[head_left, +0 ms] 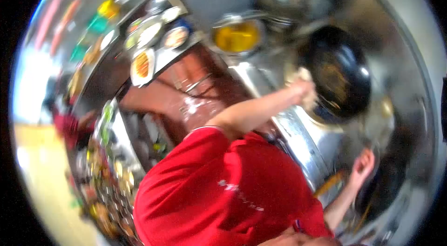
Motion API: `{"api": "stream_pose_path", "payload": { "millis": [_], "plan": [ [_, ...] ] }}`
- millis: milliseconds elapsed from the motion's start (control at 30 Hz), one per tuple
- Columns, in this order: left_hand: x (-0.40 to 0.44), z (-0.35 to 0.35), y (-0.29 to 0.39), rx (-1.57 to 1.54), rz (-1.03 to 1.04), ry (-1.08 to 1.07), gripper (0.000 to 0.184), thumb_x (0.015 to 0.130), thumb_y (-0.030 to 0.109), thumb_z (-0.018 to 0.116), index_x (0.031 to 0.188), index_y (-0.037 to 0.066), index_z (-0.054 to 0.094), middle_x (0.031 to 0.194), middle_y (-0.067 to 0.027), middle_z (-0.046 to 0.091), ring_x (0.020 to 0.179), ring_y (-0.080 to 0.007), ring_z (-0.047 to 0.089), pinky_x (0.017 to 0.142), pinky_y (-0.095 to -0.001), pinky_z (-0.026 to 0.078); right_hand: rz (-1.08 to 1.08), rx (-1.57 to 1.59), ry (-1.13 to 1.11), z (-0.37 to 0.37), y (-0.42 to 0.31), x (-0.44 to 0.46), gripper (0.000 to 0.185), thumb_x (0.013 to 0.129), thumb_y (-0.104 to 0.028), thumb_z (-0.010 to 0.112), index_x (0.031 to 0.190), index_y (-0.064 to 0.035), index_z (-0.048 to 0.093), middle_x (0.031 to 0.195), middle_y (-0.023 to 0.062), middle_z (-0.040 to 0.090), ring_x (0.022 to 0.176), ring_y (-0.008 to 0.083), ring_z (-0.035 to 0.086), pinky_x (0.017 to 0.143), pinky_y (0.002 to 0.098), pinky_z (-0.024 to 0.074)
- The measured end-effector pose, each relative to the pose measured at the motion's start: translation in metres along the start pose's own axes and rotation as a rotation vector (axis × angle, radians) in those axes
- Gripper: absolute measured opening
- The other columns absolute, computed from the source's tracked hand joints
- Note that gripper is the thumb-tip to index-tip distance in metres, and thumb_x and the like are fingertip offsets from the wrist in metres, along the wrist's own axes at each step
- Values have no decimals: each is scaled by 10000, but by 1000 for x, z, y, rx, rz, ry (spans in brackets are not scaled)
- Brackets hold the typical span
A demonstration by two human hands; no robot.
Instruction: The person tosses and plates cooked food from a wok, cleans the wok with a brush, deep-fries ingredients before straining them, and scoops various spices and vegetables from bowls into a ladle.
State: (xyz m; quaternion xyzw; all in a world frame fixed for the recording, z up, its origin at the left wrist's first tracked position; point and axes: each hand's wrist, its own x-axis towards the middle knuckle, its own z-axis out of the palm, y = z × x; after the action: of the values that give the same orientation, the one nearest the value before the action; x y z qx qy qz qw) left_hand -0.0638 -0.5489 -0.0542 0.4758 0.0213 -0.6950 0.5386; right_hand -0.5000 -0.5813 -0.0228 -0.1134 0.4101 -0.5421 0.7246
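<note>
My left hand [303, 88] is closed on a pale cloth [307, 101] at the near rim of a large black wok [342, 76]. Some brownish residue or food shows inside the wok. To the lower right, my right hand [363, 164] has its fingers curled together; what they hold is too blurred to name. Near that hand are a yellowish handle [330, 183] and another dark pan [384, 183], partly hidden. My red shirt fills the lower middle.
A metal pot with yellow contents [238, 36] stands beyond the wok. Several plates of food, one with orange food [142, 65], sit on a counter at the upper left. A person in dark red [70, 127] is at the far left. Red-brown floor [186, 101] lies between.
</note>
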Motion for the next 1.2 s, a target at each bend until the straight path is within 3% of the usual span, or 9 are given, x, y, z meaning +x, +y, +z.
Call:
{"api": "stream_pose_path", "payload": {
  "millis": [200, 400, 567, 633, 733, 833, 933, 1067, 1200],
  "plan": [
    [13, -21, 22, 118, 36, -137, 318, 897, 123, 630, 1145, 4, 470, 982, -170, 647, 816, -270, 675, 682, -437, 609, 96, -64, -166, 58, 14, -59, 389, 926, -76, 560, 1296, -116, 448, 826, 48, 504, 509, 55, 413, 335, 169, 309],
    [-36, -108, 15, 111, -72, -287, 441, 887, 105, 625, 1278, -2, 453, 1000, -187, 648, 784, -287, 685, 634, -398, 614, -11, -678, 127, 88, 48, -131, 533, 836, -31, 577, 1352, -52, 445, 680, 44, 540, 411, 97, 431, 343, 223, 348],
    [-107, -173, 19, 304, 70, 149, 414, 868, 25, 557, 1274, 2, 484, 1010, -157, 647, 784, -273, 678, 605, -409, 584, -287, -1026, 191, 29, 35, -54, 605, 868, -20, 572, 1438, -67, 374, 681, 42, 542, 470, 109, 469, 403, 247, 381],
    [-127, -193, 10, 294, 137, 236, 388, 863, 23, 572, 1245, 1, 506, 993, -141, 646, 794, -266, 673, 611, -401, 578, -267, -1148, 269, 27, 20, -3, 601, 852, -15, 523, 1425, -57, 346, 667, 46, 528, 449, 124, 472, 384, 293, 397],
    [-152, -225, -5, 251, 115, 385, 355, 874, 64, 575, 1221, 16, 521, 982, -121, 635, 822, -251, 657, 635, -380, 566, -202, -1305, 330, 35, 4, 65, 154, 863, -31, 511, 1003, 17, 552, 660, 62, 518, 449, 132, 470, 399, 290, 414],
    [-158, -295, -51, 219, 161, 486, 364, 918, 205, 559, 1244, 53, 502, 1016, -93, 613, 876, -221, 623, 672, -358, 544, -27, -664, 292, 27, -3, 110, 94, 888, -37, 513, 795, -25, 523, 693, 58, 509, 507, 135, 497, 455, 275, 444],
    [-154, -378, -122, 208, 221, 567, 401, 963, 346, 543, 1267, 90, 484, 1049, -65, 591, 929, -192, 589, 708, -336, 521, 283, 409, -65, -1, -7, 123, 130, 910, -43, 524, 780, -48, 515, 707, 45, 502, 562, 132, 510, 504, 259, 456],
    [-172, -445, -198, 255, 111, 655, 427, 992, 437, 534, 1268, 116, 478, 1058, -47, 577, 951, -173, 566, 724, -323, 504, 153, 326, -131, -2, 28, 75, 46, 902, -42, 548, 895, -58, 506, 735, 51, 517, 558, 111, 476, 465, 223, 449],
    [-189, -454, -215, 360, -95, 651, 402, 990, 430, 538, 1239, 118, 489, 1030, -48, 577, 922, -175, 566, 708, -326, 501, -54, 28, -43, 39, 42, -26, 266, 892, -46, 551, 1143, -77, 467, 760, 66, 529, 539, 99, 463, 397, 192, 388]
  ]
}}
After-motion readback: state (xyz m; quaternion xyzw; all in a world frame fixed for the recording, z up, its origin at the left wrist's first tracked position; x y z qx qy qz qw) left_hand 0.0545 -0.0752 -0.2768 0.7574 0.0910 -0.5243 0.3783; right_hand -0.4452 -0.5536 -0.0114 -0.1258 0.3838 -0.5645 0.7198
